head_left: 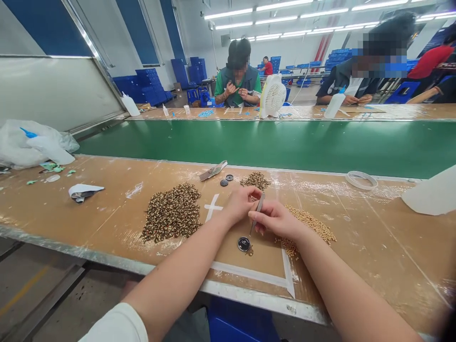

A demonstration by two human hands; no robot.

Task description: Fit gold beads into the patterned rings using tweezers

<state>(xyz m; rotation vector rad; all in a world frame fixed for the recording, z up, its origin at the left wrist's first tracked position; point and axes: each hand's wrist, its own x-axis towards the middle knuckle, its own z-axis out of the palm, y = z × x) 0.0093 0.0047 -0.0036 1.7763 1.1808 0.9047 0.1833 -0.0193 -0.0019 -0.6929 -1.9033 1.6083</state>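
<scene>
My right hand [278,219] grips a pair of grey metal tweezers [260,204], which slant down with their tip a little above the tabletop. Close against it, my left hand [241,203] has its fingers pinched together; whatever they hold is hidden. Below the hands lies a small round black dish [244,244] with dark, shiny contents. A pile of small dark-and-gold parts [173,212] spreads left of my left forearm, and a smaller heap [255,179] lies beyond my hands. Small gold beads or balls [309,223] are scattered partly under my right wrist.
Two dark round pieces [224,182] and a worn metal strip [213,170] lie near the green conveyor belt [285,145]. A clear ring [361,180] and a white bottle [432,192] are at right. Co-workers sit across the belt beside a white fan [272,96].
</scene>
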